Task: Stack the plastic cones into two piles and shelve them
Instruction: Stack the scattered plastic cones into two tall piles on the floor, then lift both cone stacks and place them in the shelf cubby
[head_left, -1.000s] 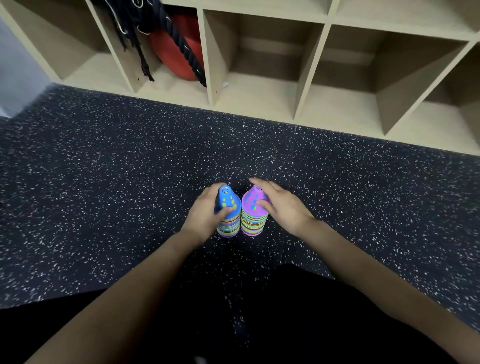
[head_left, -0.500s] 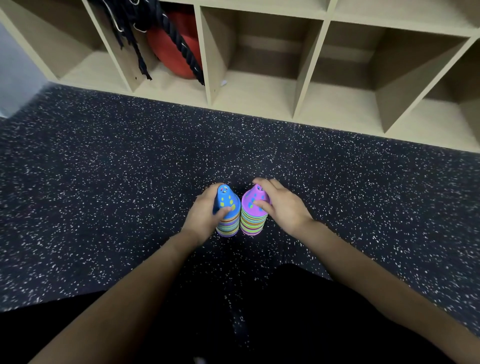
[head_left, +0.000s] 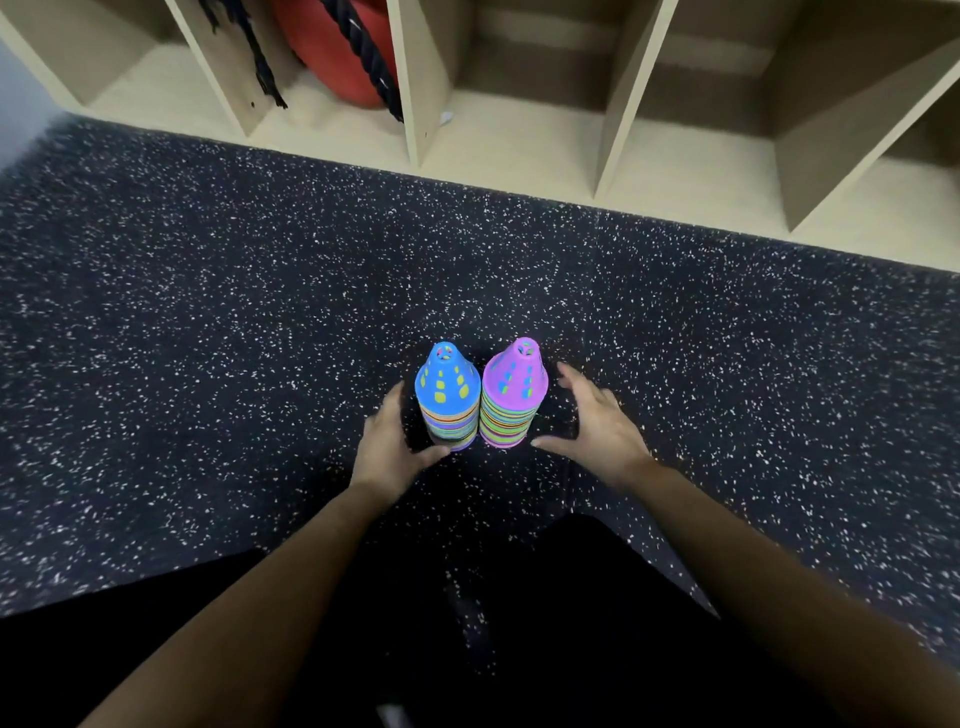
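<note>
Two piles of stacked plastic cones stand side by side on the dark speckled floor. The left pile (head_left: 448, 395) has a blue cone on top and the right pile (head_left: 511, 400) a purple one. My left hand (head_left: 387, 447) wraps the lower part of the blue-topped pile from the left, with its thumb against the front of the base. My right hand (head_left: 597, 426) is spread just right of the purple-topped pile. Its thumb tip is near the base and its fingers stand apart from the cones.
A low wooden cubby shelf (head_left: 519, 135) runs along the far side of the floor. Its second cubby from the left holds a red ball (head_left: 332, 52) and a black rope (head_left: 363, 47). My dark-clothed legs fill the bottom of the view.
Both hands have slid off the tops of the piles down to their sides. The right hand has opened away from the purple cone. The view has moved closer.
</note>
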